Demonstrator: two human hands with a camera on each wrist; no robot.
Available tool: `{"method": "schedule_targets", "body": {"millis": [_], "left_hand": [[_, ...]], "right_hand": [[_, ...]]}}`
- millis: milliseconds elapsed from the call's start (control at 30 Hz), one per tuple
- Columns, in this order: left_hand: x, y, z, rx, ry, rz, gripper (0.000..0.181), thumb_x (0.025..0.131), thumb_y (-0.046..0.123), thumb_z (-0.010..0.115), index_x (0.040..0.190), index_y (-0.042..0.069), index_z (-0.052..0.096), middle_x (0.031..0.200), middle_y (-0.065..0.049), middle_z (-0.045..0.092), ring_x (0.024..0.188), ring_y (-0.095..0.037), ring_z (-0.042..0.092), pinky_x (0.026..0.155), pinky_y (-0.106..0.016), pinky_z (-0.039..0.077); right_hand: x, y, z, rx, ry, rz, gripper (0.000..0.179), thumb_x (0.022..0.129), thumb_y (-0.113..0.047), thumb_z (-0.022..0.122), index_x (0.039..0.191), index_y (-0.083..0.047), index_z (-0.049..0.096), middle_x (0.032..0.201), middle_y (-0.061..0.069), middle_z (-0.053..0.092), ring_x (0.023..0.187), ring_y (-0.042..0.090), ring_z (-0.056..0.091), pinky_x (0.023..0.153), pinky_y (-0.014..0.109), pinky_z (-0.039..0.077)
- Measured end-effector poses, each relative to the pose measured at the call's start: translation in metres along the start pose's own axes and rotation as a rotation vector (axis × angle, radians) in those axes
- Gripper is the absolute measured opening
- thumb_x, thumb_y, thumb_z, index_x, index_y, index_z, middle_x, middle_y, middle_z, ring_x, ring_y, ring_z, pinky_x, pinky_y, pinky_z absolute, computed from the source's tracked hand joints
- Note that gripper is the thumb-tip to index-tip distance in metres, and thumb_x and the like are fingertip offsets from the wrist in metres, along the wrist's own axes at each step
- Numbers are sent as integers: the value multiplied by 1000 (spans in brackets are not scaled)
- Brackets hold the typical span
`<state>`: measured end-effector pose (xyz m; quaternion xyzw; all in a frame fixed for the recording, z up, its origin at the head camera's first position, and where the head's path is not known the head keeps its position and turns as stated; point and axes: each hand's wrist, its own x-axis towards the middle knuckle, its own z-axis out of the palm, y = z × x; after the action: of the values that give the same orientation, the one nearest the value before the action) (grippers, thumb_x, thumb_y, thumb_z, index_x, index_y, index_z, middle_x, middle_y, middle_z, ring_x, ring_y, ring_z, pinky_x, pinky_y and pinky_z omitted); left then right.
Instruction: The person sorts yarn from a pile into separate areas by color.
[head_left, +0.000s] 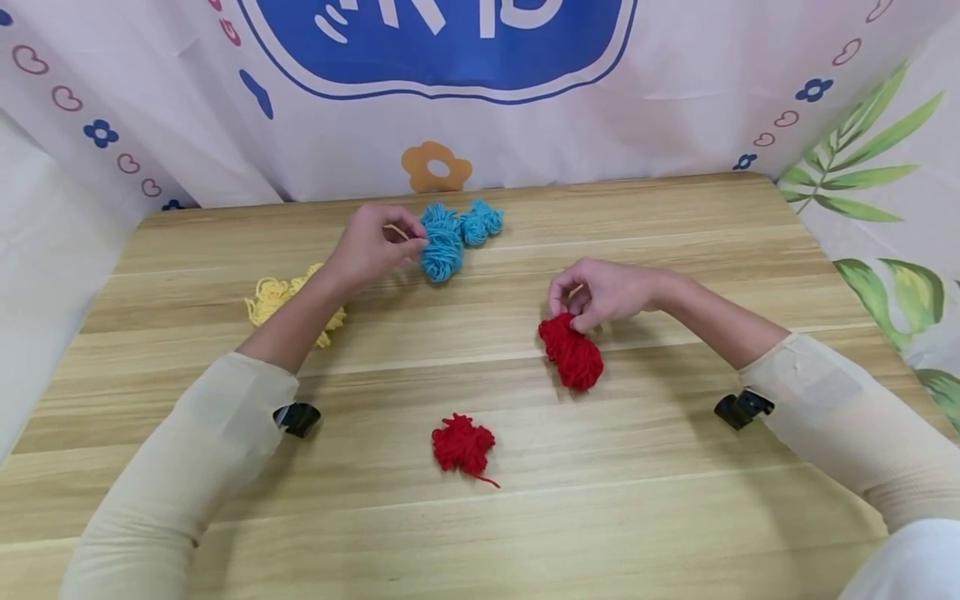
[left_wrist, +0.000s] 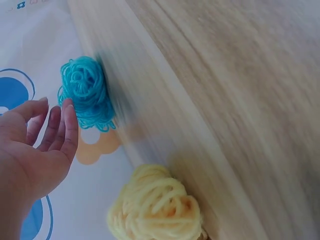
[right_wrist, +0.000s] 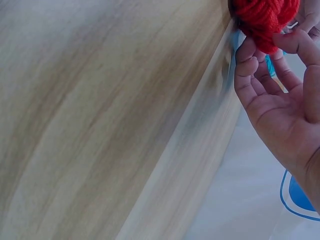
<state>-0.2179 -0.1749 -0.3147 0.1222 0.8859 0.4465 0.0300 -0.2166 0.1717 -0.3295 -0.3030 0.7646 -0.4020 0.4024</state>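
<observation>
In the head view, my left hand (head_left: 378, 246) is at the left side of a blue yarn bundle (head_left: 442, 243) near the table's back edge. In the left wrist view, its loosely bent fingers (left_wrist: 70, 132) reach the edge of the blue yarn (left_wrist: 85, 90), with the thumb apart from them. My right hand (head_left: 607, 292) pinches the upper end of a red yarn bundle (head_left: 573, 354) at right of centre. The right wrist view has this red yarn (right_wrist: 265, 20) between thumb and fingertips; its top is cut off by the frame.
A smaller blue yarn bundle (head_left: 480, 222) lies right beside the larger one. Yellow yarn (head_left: 273, 302) is partly hidden under the left forearm. A small red yarn bundle (head_left: 462, 446) with a loose end lies nearer the front. A printed cloth (head_left: 337, 150) hangs behind the wooden table (head_left: 360, 508).
</observation>
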Motion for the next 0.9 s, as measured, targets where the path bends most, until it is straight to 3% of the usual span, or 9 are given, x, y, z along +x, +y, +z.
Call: {"method": "schedule_targets", "body": {"millis": [367, 600, 900], "left_hand": [[-7, 4, 1, -45, -29, 49, 10, 96, 5, 73, 97, -4, 72, 95, -16, 68, 84, -38, 68, 66, -27, 59], [-14, 7, 3, -16, -122, 96, 15, 95, 9, 76, 101, -4, 73, 98, -16, 69, 86, -26, 65, 71, -20, 54], [-19, 13, 9, 30, -213, 152, 11, 94, 8, 76, 101, -1, 73, 96, -13, 70, 84, -24, 68, 75, -22, 54]], "right_hand": [[-5, 3, -6, -1, 59, -36, 18, 83, 12, 62, 99, 4, 61, 97, 11, 59, 80, 21, 60, 70, 28, 52], [-8, 8, -10, 11, 111, -58, 16, 84, 12, 61, 98, 5, 62, 96, 12, 60, 80, 21, 62, 70, 27, 53], [-11, 12, -13, -2, 187, -102, 17, 82, 13, 61, 97, 6, 62, 93, 11, 60, 79, 21, 64, 72, 29, 55]]}}
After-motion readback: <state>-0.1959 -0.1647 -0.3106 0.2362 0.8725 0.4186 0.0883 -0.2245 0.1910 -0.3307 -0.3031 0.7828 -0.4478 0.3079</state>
